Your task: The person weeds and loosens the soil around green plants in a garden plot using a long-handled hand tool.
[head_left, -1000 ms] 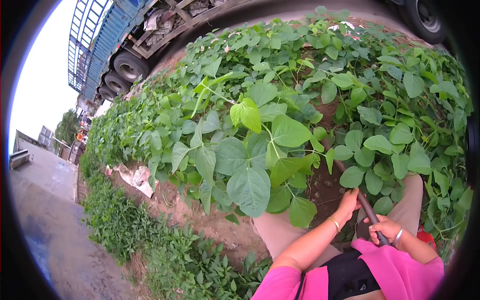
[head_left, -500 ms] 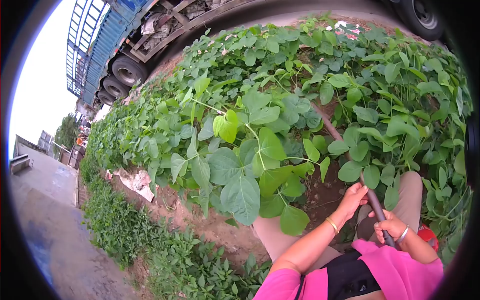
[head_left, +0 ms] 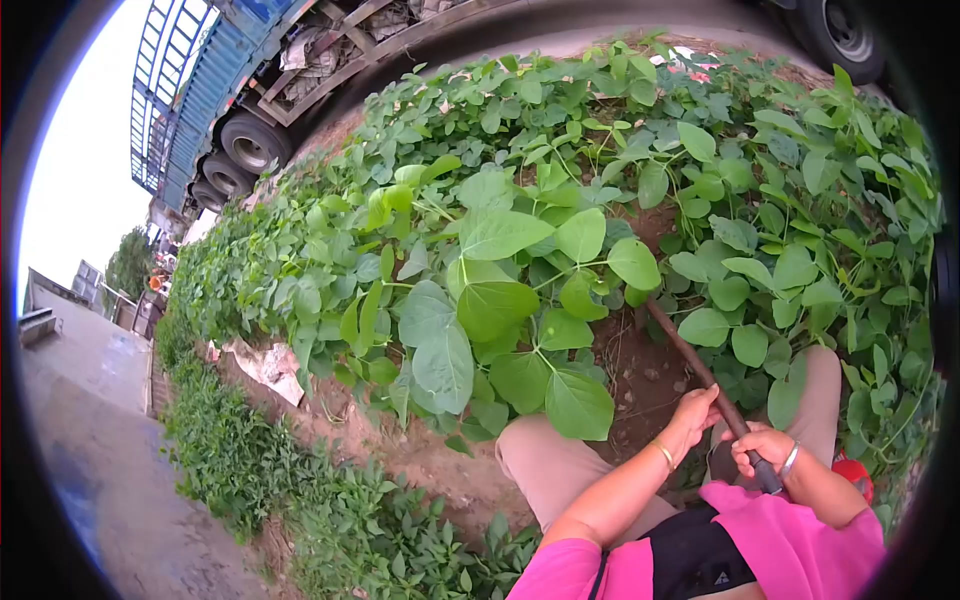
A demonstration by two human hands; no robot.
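Note:
A long brown wooden handle (head_left: 693,360) slants down from the leafy plants to my lap. Both of my hands are closed around it. My left hand (head_left: 690,413), with a gold bangle at its wrist, grips it farther up. Close to the dark near end, my right hand (head_left: 766,448) wraps the handle, a silver bangle behind it. The far end disappears behind broad green leaves (head_left: 520,300), so whatever it carries is hidden. Bare brown soil (head_left: 640,385) shows beside the handle, between my knees.
Dense leafy plants (head_left: 800,260) spread ahead and to the right. A pale crumpled sheet (head_left: 268,368) lies on the dirt at left, near lower bushy plants (head_left: 240,450). Beyond stands a blue truck (head_left: 190,110) with large wheels. A red object (head_left: 853,476) is by my right hip.
The handle has shifted toward me and its visible far part sits lower. My hands moved slightly down and left with it. The leaves in front have swayed and more soil shows.

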